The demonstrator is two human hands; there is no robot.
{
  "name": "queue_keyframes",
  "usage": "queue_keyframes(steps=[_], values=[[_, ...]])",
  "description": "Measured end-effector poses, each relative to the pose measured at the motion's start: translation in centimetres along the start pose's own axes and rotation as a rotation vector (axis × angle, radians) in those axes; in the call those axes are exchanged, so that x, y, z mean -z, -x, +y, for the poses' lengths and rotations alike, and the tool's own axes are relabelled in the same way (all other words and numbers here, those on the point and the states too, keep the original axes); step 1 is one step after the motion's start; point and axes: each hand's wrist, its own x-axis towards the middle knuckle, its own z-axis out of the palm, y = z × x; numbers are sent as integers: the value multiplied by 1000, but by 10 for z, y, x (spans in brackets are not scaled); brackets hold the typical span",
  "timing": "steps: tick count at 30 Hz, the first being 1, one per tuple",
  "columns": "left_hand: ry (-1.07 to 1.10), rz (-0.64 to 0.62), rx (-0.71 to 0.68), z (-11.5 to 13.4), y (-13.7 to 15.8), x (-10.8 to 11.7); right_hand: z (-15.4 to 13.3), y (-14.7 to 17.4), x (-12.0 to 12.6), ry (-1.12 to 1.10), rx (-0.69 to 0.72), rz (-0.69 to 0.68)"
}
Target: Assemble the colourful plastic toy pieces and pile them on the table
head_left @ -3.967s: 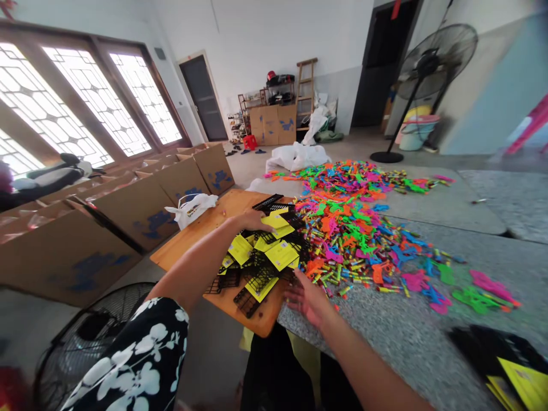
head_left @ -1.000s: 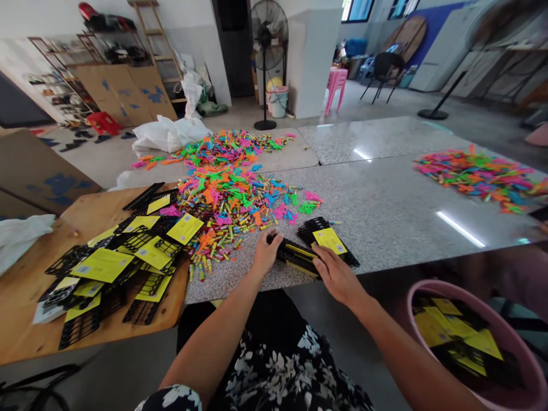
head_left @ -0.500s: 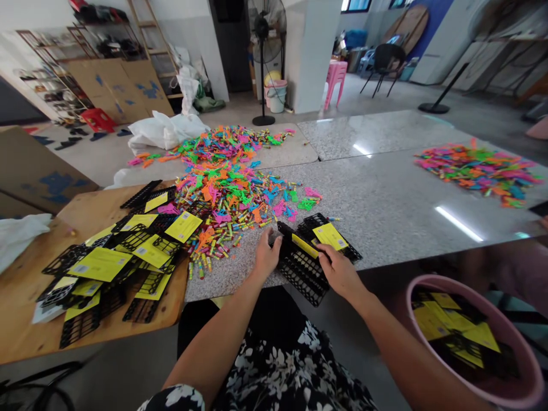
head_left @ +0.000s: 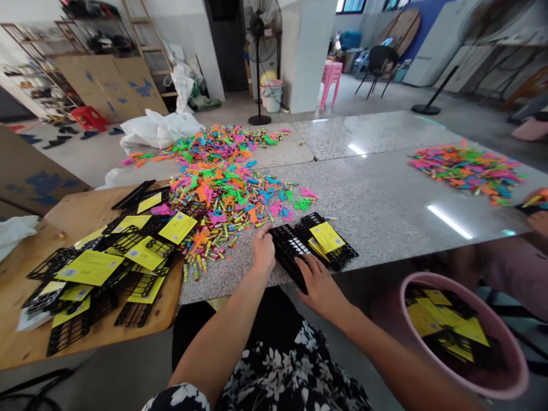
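The person's left hand [head_left: 262,251] clasps a black rack [head_left: 286,246] at its edge; the right hand [head_left: 324,289] touches it, grip unclear.

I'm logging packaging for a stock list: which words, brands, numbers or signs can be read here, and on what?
No text can be read.
Yellow cards on the wooden table: faint print, too small.
Yellow card near the right hand: faint print, too small.
Yellow cards in the pink tub: nothing legible.
Blue patches on the cardboard box: too blurred to tell whether they are lettering.
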Motion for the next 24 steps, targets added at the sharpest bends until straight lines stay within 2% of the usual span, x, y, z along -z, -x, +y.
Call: queue_keyframes(steps=[3, 6, 9, 12, 16, 20, 24], values=[[5, -5, -36, 14, 4, -5, 2, -10, 17, -90, -48, -30], [16, -57, -119, 29, 7, -7, 10, -24, 35, -172, -153, -25], [-54, -110, -220, 33, 9, -5, 16, -30, 37, -165, -168, -36], [-169, -129, -282, 25, 11, 1, 16, -25, 26, -89, -161, -29], [-244, -138, -292, 4, 13, 11, 11, -16, 20, 37, -298, 41], [-258, -138, -273, -10, 15, 9, 6, -19, 25, 72, -341, -87], [-251, -168, -308, -8, 21, 2, 1, -24, 33, 109, -367, -180]])
